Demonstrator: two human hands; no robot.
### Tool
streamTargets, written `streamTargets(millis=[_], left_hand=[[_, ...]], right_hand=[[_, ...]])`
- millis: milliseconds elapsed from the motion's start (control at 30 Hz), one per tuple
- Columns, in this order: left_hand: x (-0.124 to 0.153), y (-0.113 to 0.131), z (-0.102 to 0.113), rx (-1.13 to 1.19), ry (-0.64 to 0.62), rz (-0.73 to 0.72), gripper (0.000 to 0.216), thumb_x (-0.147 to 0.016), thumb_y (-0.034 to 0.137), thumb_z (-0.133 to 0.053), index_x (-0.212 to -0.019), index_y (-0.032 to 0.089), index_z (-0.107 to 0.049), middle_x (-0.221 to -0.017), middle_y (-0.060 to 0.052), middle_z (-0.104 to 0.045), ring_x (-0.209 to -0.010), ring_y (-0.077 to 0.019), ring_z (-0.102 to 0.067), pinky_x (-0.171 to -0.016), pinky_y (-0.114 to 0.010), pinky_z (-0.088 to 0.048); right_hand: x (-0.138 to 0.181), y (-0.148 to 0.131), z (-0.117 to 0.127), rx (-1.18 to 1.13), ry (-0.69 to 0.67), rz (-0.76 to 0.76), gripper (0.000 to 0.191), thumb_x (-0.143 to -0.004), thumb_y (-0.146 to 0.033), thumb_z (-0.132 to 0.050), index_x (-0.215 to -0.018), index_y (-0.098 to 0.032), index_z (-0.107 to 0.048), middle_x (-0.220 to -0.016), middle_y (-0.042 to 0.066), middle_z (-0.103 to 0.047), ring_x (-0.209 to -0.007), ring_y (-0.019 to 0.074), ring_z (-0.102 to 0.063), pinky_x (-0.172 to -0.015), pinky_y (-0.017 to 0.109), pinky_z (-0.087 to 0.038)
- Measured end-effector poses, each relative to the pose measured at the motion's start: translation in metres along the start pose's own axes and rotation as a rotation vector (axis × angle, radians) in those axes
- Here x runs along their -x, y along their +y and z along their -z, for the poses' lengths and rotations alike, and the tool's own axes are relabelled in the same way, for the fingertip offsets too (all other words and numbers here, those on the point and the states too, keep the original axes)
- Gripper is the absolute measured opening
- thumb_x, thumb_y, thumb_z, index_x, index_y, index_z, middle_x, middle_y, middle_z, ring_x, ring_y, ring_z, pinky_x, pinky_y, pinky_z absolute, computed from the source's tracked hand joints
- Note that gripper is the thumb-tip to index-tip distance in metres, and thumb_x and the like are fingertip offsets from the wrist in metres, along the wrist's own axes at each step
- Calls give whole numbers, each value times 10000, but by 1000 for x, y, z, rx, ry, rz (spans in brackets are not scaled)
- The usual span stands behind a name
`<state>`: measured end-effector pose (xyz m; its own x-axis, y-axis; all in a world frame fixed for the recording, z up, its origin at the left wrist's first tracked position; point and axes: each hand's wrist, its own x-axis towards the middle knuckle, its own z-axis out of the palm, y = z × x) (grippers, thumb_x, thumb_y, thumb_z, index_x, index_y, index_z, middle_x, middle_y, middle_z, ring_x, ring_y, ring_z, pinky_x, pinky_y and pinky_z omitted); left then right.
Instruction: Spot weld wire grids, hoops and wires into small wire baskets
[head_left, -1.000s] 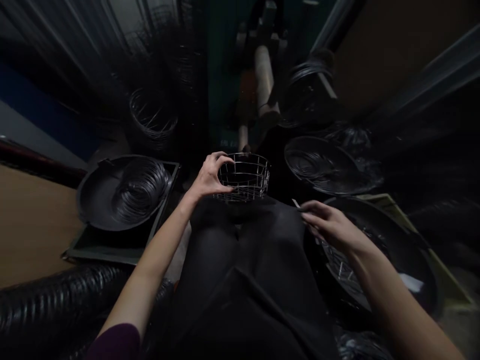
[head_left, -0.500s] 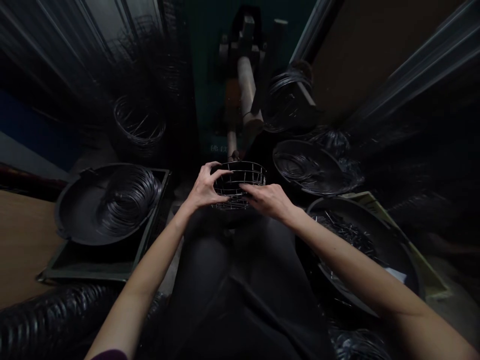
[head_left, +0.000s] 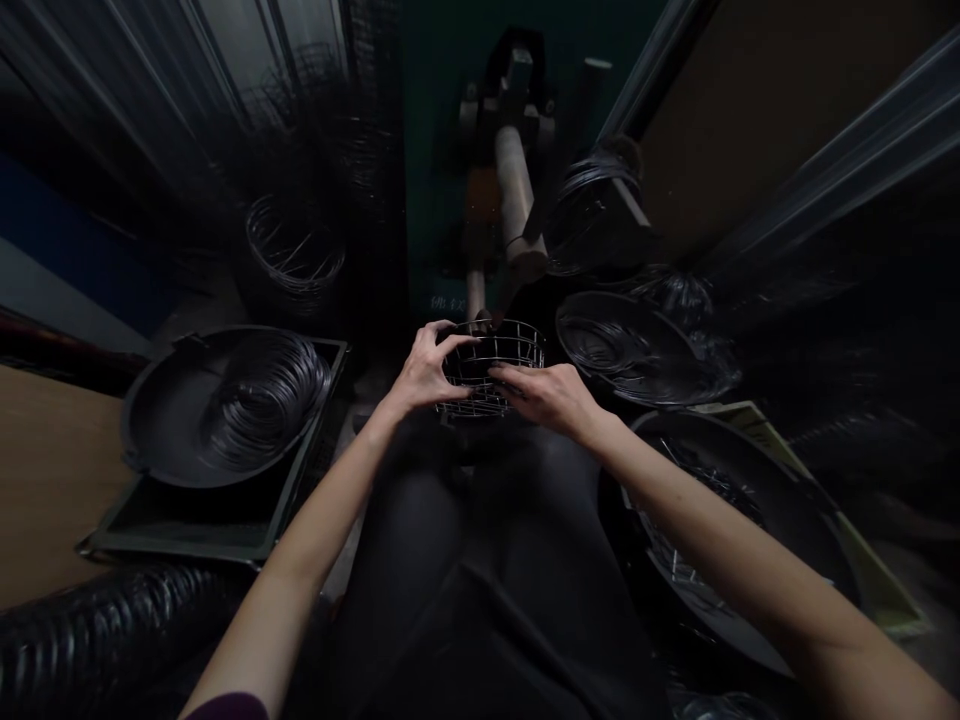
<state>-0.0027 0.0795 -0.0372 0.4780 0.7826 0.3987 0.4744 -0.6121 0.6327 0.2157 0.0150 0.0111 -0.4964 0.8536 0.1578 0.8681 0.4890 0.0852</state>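
Note:
A round wire basket (head_left: 517, 345) is held above my lap, close in front of a machine's lower electrode arm. My left hand (head_left: 427, 370) grips its left side, thumb low and fingers over the upper wires. My right hand (head_left: 551, 395) is closed at the front right of the basket, fingertips on its wires. Whether the right fingers also pinch a loose wire is too dark to make out. The far side of the basket meets the machine's lower tip (head_left: 481, 318), though contact cannot be told.
A machine arm (head_left: 517, 185) juts from a green body ahead. At left a black pan (head_left: 165, 430) with wire rings (head_left: 274, 395) rests on a crate (head_left: 187, 545). Two more pans stand at right, one with wire rings (head_left: 600, 345), one with short wire pieces (head_left: 697, 480).
The view has shifted, so most things sit a little farther right and the machine appears slightly lower. Both hands keep their hold on the basket, with little visible change in grip.

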Motion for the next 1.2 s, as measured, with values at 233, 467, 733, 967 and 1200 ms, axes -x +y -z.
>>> streamTargets(millis=[233,467,733,967,1200], left_hand=[[-12,-2,4,-15,22,-20,729,-587,248,-859,-1272,239,-609,-1330,-109,-403,-1288,-316,-431,-1113,-487,-404],[-16,-9,1,29,17,-4,692,-613,309,-862,-1257,260,-615,-1288,-86,-444,-1269,-290,-467,-1118,-468,-412],[-23,-18,1,76,39,-1,718,-559,330,-881,-1224,237,-626,-1266,-91,-474,-1252,-289,-497,-1108,-464,-423],[-43,-28,5,58,30,20,720,-547,330,-893,-1208,206,-633,-1244,-96,-491,-1258,-287,-494,-1113,-455,-414],[-60,-37,10,65,15,38,742,-548,361,-899,-1221,234,-615,-1262,-81,-495,-1229,-268,-503,-1096,-460,-421]], right_hand=[[-8,4,7,38,-6,-20,328,-972,-325,-464,-1229,-281,-664,-1193,12,-707,-861,162,-721,-564,241,-439],[-16,3,12,24,-47,-58,316,-976,-335,-456,-1201,-283,-672,-1127,10,-735,-839,171,-714,-565,250,-410],[-6,4,-4,-25,115,-203,256,-974,-294,-489,-1107,-245,-702,-1083,23,-733,-812,137,-668,-542,231,-354],[-23,15,-11,-136,224,-288,160,-900,-276,-601,-994,-223,-721,-1005,50,-660,-776,143,-602,-560,235,-353],[-37,29,-20,-251,327,-352,121,-877,-275,-599,-909,-209,-696,-904,55,-602,-740,162,-544,-606,266,-381]])
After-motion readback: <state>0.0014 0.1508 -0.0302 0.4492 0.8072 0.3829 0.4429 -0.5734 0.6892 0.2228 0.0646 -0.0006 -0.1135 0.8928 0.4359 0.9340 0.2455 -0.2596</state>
